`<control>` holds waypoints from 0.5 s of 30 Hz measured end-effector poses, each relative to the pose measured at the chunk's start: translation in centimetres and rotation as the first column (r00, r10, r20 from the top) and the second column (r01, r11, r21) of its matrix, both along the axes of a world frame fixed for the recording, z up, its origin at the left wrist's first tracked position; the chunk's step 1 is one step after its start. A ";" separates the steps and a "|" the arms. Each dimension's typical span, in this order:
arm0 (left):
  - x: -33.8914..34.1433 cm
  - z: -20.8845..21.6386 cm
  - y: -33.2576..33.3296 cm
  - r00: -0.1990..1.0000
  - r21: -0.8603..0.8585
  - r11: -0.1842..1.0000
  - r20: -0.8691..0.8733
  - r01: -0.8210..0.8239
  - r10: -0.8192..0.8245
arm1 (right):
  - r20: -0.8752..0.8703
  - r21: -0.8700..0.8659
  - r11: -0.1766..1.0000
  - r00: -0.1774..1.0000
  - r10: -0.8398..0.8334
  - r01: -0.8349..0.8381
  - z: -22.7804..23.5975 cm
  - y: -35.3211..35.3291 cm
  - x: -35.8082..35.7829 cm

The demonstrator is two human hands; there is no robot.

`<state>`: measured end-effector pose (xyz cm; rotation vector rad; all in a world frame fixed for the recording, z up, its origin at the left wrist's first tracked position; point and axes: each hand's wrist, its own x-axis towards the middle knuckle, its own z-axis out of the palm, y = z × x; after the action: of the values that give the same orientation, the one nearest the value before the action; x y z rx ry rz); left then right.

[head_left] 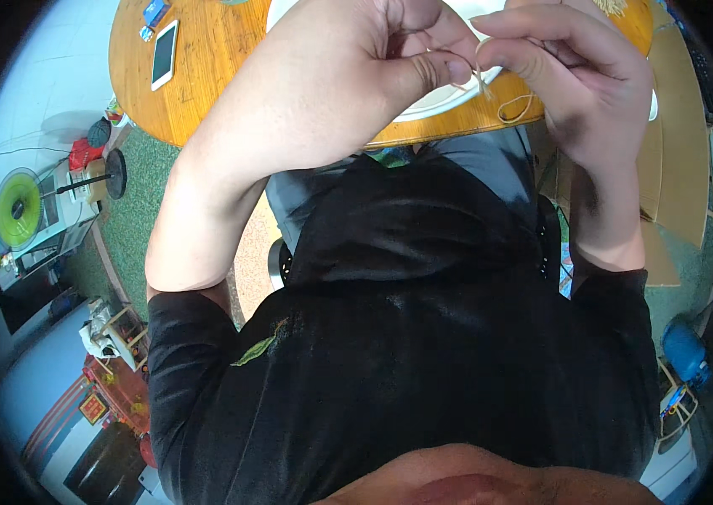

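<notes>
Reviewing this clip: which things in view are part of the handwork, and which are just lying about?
In use:
left hand
right hand
thin rubber band, pinched between both hands
white plate beneath them

Lying about:
phone on the wooden table
green filament spool
cardboard

You get even, fairly bright indoor light from above that glares off the wooden table [205,76], while the black shirt [407,337] swallows detail, the fisheye rim bends and darkens every corner, and the raised hands look slightly soft.
</notes>
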<state>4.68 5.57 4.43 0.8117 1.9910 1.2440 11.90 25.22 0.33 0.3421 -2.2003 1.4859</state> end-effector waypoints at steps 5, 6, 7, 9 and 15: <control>-0.8 -0.9 -0.5 0.982 0.125 0.991 0.186 -0.040 0.016 | 0.055 -0.010 1.000 0.998 -0.018 0.019 0.1 -0.4 0.0; -1.0 -0.7 -0.4 0.982 0.126 0.991 0.186 -0.038 0.014 | -0.044 0.049 0.999 0.999 -0.005 0.007 -0.4 -0.1 -0.2; -1.2 -0.6 -0.2 0.975 0.082 0.996 0.222 -0.020 0.001 | -0.044 0.049 0.999 0.999 -0.007 0.009 -0.5 0.1 -0.2; -1.3 -0.5 -0.1 0.966 0.041 0.999 0.259 -0.001 -0.010 | -0.132 0.145 0.989 0.991 -0.011 0.030 -0.7 0.0 -0.2; -1.3 -0.3 0.0 0.977 0.086 0.994 0.196 0.070 -0.086 | -0.209 0.284 0.957 0.978 0.006 0.055 -0.7 0.4 -0.2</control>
<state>3.38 5.61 4.10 0.7628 1.7440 1.3112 11.74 25.65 -0.36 0.5374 -2.2395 1.0603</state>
